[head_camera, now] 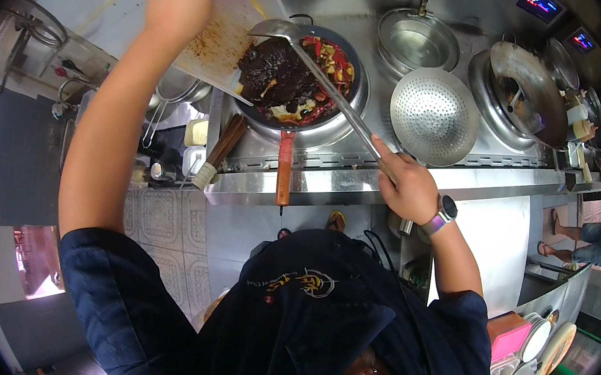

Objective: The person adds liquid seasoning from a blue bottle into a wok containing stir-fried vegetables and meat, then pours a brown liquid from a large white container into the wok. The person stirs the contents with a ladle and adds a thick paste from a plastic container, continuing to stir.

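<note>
My left hand grips a translucent plastic container, tipped with its lower edge over a dark pan. Reddish residue coats the container's inside. In the pan lies a dark, glossy mass of food beside red chillies and yellowish pieces. My right hand is closed around the long metal handle of a ladle. The ladle's bowl rests by the container's lower part, above the dark food. The pan's wooden handle points towards me over the counter edge.
A bamboo wok brush lies left of the pan. To the right are a metal pot of liquid, a perforated strainer and a tilted wok. Seasoning containers stand at left. Another person is at far right.
</note>
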### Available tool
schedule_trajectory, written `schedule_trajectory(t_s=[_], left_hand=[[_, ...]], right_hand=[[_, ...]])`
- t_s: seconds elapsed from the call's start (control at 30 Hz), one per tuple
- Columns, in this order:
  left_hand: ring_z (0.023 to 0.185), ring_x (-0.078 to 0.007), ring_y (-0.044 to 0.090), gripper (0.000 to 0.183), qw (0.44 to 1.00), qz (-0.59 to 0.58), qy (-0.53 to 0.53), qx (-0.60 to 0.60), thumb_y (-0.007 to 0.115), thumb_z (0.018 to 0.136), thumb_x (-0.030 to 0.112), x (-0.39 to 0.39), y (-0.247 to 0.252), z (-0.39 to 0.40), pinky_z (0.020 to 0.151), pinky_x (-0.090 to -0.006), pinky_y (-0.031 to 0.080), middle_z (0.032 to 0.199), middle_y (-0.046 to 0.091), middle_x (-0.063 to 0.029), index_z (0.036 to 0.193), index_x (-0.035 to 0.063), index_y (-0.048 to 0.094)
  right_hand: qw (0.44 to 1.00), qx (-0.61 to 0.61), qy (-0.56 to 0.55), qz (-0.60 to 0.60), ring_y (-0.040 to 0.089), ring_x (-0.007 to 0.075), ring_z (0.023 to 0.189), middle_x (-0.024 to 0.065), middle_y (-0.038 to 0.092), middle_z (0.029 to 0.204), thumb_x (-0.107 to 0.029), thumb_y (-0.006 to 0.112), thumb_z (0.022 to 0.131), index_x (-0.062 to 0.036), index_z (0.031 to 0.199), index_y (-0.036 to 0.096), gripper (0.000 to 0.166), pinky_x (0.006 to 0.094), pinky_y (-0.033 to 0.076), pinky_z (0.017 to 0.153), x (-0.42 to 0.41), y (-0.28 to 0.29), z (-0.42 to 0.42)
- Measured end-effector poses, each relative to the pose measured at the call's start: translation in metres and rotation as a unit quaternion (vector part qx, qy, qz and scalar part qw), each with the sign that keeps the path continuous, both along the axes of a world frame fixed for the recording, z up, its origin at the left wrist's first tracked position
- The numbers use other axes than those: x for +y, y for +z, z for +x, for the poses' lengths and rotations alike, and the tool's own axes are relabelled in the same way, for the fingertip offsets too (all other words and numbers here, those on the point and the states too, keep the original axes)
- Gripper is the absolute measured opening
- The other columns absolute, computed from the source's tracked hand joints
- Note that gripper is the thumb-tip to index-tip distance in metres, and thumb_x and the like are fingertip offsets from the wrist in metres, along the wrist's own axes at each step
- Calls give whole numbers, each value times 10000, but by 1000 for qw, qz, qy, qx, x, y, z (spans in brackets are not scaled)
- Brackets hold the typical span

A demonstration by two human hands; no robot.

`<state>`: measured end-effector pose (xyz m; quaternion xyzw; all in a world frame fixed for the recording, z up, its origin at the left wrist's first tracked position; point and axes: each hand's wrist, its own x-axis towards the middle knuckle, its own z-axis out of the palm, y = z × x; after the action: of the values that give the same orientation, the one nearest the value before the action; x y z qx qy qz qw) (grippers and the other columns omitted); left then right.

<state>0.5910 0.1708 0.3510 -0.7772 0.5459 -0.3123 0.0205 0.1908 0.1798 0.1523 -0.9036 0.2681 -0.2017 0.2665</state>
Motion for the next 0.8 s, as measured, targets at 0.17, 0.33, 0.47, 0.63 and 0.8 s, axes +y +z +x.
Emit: schedule_trajectory(t_s=[0.17,0.33,0.47,0.63,0.8], left_hand=[[861,-368,686,212,995,-5,-94,-17,584,800,106,13,-12,3,783,-451,560,1163,680,-139,914,-48,676],[891,-345,684,167,989,-3,-144,-23,622,784,98,22,-19,1,800,-425,562,1249,649,-109,817,-60,662],[894,-340,682,173,988,-4,-155,-24,645,784,111,20,-20,5,804,-419,561,1240,656,-106,815,-59,662],[844,-308,693,146,982,-21,-184,-42,632,766,103,16,-26,12,749,-409,572,1161,667,-95,808,-22,696],[842,-313,694,154,983,-22,-182,-32,626,770,107,9,-29,12,766,-409,570,1163,672,-89,808,-25,694]], right_hand=[[992,101,-32,-69,630,356,653,148,616,836,-110,589,856,-139,1464,456,623,455,524,580,-3,-8,24],[990,129,-7,-47,644,357,631,182,636,875,-131,585,864,-120,1478,429,634,457,545,574,2,-19,18],[990,132,27,-49,652,359,631,195,651,908,-133,591,864,-125,1485,417,645,455,555,570,5,-16,11],[998,41,54,13,648,379,683,197,656,894,-106,602,853,-118,1471,437,640,455,552,616,1,-17,-4],[997,34,10,66,628,377,823,169,670,877,-68,613,837,-84,1480,420,672,448,522,728,1,-20,-5]])
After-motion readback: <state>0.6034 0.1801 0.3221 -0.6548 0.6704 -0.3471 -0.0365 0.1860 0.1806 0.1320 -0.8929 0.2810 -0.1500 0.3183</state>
